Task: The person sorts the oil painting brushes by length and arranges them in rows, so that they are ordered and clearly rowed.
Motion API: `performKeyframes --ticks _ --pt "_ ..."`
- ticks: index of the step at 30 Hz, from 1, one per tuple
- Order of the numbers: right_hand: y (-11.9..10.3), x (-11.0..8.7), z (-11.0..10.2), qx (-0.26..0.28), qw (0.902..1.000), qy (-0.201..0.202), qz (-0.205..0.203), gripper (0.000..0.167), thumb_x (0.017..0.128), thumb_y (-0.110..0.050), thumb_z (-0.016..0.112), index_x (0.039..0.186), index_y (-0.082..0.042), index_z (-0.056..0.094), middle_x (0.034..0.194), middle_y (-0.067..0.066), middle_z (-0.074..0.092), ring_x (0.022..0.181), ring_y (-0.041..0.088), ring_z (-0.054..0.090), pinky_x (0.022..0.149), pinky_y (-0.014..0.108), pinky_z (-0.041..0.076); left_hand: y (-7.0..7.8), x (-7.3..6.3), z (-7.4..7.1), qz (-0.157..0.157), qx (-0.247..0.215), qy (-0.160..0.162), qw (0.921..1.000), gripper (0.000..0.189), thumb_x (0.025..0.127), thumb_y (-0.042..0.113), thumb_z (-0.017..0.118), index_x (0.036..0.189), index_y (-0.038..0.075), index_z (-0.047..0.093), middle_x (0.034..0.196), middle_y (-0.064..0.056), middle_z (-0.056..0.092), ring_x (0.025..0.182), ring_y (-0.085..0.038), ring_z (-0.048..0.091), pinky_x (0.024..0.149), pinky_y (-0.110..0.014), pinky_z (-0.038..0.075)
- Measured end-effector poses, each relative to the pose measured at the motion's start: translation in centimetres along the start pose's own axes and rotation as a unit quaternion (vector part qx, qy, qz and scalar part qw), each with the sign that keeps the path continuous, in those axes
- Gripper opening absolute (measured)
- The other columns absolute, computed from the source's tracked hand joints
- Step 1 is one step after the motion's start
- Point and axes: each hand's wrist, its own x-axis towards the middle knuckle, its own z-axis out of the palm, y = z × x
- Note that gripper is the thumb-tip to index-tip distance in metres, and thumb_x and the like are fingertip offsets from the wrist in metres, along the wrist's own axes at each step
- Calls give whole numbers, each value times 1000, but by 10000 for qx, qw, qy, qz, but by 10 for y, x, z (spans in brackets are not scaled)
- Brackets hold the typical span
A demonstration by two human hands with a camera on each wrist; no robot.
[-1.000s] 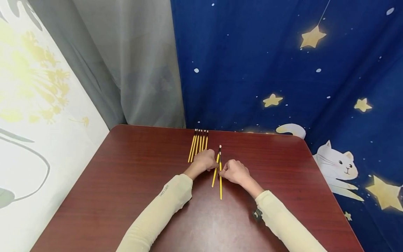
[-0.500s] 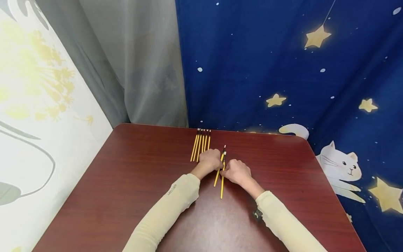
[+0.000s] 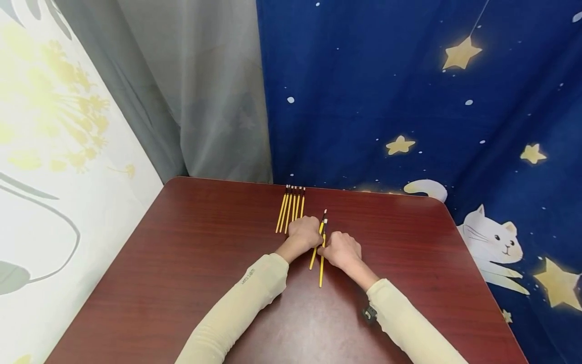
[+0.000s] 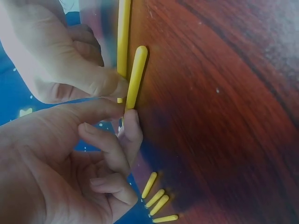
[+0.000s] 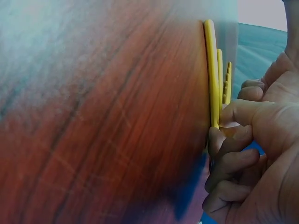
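Two paintbrushes with yellow handles, dark ferrules and white tips lie at the middle of the table. My left hand [image 3: 303, 232] pinches the left paintbrush [image 4: 137, 77] between thumb and finger, its handle end pointing toward me. The right paintbrush [image 5: 211, 70] is pinched by my right hand [image 3: 341, 248], with thumb and index finger on the handle. Both brushes slant, and their upper parts overlap in the head view, the left one's tip reaching farther back. The two hands are close together, fingertips almost meeting at the brushes.
Several more yellow paintbrushes [image 3: 283, 212] lie side by side near the far table edge, partly behind the left hand. The dark red wooden table [image 3: 191, 242] ends at a grey curtain [image 3: 218, 101] and a blue star curtain [image 3: 336, 111]. A white patterned surface [image 3: 54, 151] borders the left.
The camera view has shifted slightly. My left hand and its paintbrush have come closer to the right one, and the right paintbrush has tilted, so their upper parts now overlap.
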Motion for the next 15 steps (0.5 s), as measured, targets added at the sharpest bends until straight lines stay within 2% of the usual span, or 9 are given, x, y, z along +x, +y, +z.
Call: performKeyframes --ticks 8,15 --pt "1 2 -5 230 9997 -107 40 41 81 -41 79 52 -20 59 51 -4 52 57 21 56 52 38 41 -6 0 -4 67 -153 -22 9999 39 88 30 76 58 20 55 55 3 47 55 -17 52 50 -33 42" --pt "1 3 -3 481 9986 -211 52 40 84 -42 77 53 -22 60 51 -7 54 57 18 55 54 36 41 -15 -4 -7 -147 -373 -198 9990 37 86 39 78 61 20 57 63 2 54 64 -19 56 55 -36 46"
